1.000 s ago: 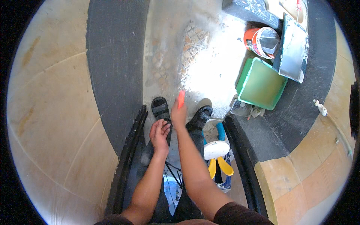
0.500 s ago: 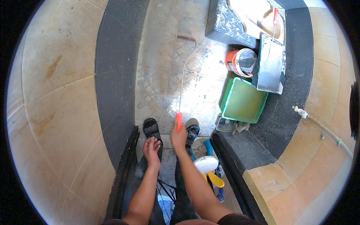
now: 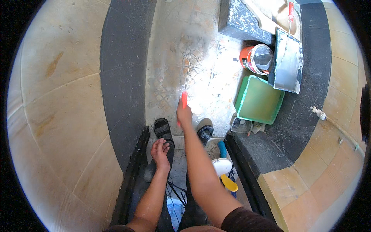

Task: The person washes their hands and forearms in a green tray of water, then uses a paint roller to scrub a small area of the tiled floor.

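Observation:
My right hand (image 3: pixel 185 115) is wrapped round the red handle of a paint roller (image 3: pixel 184 99). The roller's thin metal rod (image 3: pixel 188 73) reaches away over the patterned tile floor (image 3: pixel 166 69); its far end is blurred, so the roller head cannot be made out. Beside my left shoe, my left hand (image 3: pixel 159 153) hovers with loosely bent fingers slightly apart and nothing in it. Black sandals (image 3: pixel 162 127) are on my feet, at the threshold.
At the right stand an orange-red bucket (image 3: pixel 247 58), a green tub (image 3: pixel 241 101) of murky liquid and a grey-smeared paint tray (image 3: pixel 288 75). Behind them is a speckled block (image 3: pixel 241 21) by a pale basin. Dark frame posts (image 3: pixel 247 174) flank me. A pipe tap (image 3: pixel 320 114) juts from the wall.
My right hand has pushed the roller farther away over the floor, its arm stretching out. My left hand stays near my left foot. The whole view has shifted slightly.

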### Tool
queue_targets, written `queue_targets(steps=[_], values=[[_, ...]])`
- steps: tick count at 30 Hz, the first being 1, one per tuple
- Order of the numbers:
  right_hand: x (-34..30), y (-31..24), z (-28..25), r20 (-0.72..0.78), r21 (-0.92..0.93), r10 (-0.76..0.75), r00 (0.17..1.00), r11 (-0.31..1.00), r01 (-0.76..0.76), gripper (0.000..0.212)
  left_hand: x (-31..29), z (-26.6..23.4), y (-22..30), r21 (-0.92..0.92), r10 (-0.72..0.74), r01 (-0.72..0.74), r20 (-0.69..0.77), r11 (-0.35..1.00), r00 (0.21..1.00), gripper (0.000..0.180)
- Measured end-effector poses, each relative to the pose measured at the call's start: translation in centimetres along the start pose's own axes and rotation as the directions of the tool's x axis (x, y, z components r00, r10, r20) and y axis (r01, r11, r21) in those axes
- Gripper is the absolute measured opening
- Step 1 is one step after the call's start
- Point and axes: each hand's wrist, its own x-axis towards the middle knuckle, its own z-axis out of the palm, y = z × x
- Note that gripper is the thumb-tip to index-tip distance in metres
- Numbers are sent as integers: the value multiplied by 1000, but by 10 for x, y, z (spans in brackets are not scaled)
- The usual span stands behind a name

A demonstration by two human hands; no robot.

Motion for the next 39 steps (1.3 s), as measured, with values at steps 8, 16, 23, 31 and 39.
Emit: queue_targets(steps=[8,16,23,31,39], values=[[49,-161,-46,0,360,-89,996,929,83,69,-2,3,-1,-23,-19,19,7,1000,1000,18],[-182,82,-30,-79,46,-165,983,985,169,42,7,-9,1,-30,127,-130,-84,991,988,17],[-287,215,14,120,-89,149,981,986,-139,46,8,-20,18,6,93,-93,-128,996,987,24],[-94,47,95,-55,273,-61,997,959,74,53,20,-26,52,-117,175,-191,-132,975,976,23],[93,-208,-15,301,681,-135,944,723,-114,52,18,-41,34,-59,155,-157,-49,986,987,25]])
